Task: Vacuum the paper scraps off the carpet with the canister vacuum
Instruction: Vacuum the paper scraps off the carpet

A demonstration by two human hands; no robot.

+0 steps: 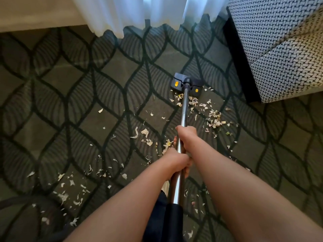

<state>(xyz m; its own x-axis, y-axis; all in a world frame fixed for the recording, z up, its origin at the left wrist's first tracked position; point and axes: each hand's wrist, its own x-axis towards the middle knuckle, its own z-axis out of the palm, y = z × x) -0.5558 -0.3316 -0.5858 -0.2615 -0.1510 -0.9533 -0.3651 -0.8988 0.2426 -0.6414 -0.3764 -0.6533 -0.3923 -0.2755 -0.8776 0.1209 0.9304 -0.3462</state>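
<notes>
Fingers grip wand; floor head near armchair, open carpet leftward.

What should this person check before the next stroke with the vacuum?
1. Left hand and right hand both grip the metal wand: ok.
2. Floor head sits on the carpet: ok.
3. Floor head apart from the woven chair: ok.
4. Curtain hem apart from the floor head: ok.
5. Carpet free of paper scraps: not ok, many lie between floor head and person.
6. Suction on: cannot tell.
</notes>
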